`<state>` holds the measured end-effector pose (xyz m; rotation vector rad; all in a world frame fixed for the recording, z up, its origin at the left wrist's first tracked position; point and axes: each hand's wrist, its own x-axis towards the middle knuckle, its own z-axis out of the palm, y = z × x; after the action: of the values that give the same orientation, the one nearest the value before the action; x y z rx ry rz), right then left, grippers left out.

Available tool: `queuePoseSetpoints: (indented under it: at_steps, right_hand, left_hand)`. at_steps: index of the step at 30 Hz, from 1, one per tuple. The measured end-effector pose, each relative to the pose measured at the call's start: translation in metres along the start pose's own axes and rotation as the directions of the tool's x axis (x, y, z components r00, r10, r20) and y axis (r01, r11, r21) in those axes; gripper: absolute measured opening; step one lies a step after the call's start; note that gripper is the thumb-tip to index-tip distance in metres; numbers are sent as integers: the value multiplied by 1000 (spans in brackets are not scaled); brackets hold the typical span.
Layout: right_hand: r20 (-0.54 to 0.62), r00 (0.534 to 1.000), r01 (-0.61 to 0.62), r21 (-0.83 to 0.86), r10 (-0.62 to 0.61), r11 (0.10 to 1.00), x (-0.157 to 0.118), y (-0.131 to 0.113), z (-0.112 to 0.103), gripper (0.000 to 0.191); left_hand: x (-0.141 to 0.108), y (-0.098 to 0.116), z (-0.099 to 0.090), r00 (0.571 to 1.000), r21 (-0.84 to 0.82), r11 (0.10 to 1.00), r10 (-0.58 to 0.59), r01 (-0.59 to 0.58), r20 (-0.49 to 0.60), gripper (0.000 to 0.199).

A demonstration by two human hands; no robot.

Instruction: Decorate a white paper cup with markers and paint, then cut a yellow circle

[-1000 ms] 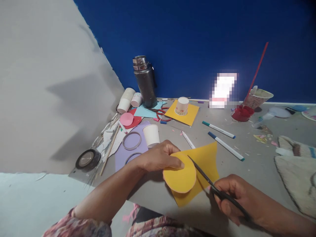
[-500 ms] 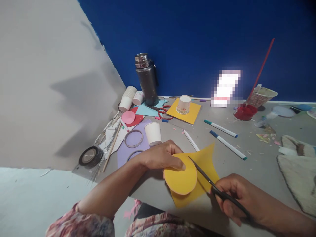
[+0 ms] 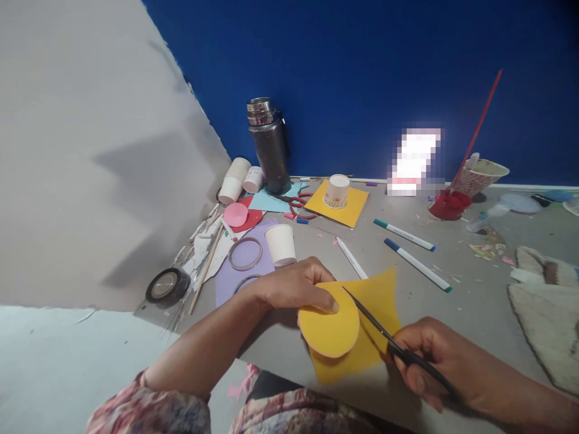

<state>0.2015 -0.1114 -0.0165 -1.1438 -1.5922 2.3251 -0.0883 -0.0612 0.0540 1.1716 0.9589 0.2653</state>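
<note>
Pinched in my left hand (image 3: 303, 286) is a yellow paper disc (image 3: 330, 331), lying on top of a yellow paper sheet (image 3: 379, 313). My thumb presses on the disc's upper left; the fingers beneath are hidden. My right hand (image 3: 434, 361) is closed round the dark handles of a pair of scissors (image 3: 384, 331). The blades point up and left along the disc's right edge, with the tip near its top. Just beyond my left hand a white paper cup (image 3: 280, 245) stands on a purple sheet (image 3: 225, 283) with a grey ring (image 3: 245, 253).
Several markers (image 3: 418, 265) lie beyond the yellow sheet. At the back are a steel flask (image 3: 270, 150), a small cup (image 3: 336, 191) on yellow card, red-handled scissors (image 3: 301, 206) and stacked paper cups (image 3: 234, 181). Black tape (image 3: 167, 286) sits left; a stained cloth (image 3: 547, 325) lies right.
The disc and the scissors have shifted very slightly to the left. The far right edge of the yellow sheet has tilted a little. Both hands keep their hold.
</note>
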Motion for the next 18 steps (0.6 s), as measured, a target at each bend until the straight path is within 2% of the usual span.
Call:
queuePoseSetpoints:
  at_steps: [4, 7, 12, 18]
  right_hand:
    - [-22, 999, -29, -31, 29, 999, -1, -8, 2, 57]
    - [-54, 999, 4, -69, -8, 998, -1, -14, 3, 66]
    - [-105, 992, 59, -63, -66, 996, 1, -12, 1, 77]
    - [-136, 982, 127, -59, -134, 990, 5, -2, 0, 77]
  left_hand:
    - [-1, -2, -3, 1000, 17, 1000, 6, -6, -19, 22]
    - [-2, -3, -5, 999, -37, 999, 29, -31, -44, 32]
    - [0, -4, 2, 977, -155, 976, 124, -151, -174, 42]
    - [8, -7, 11, 940, -130, 972, 151, -198, -305, 49]
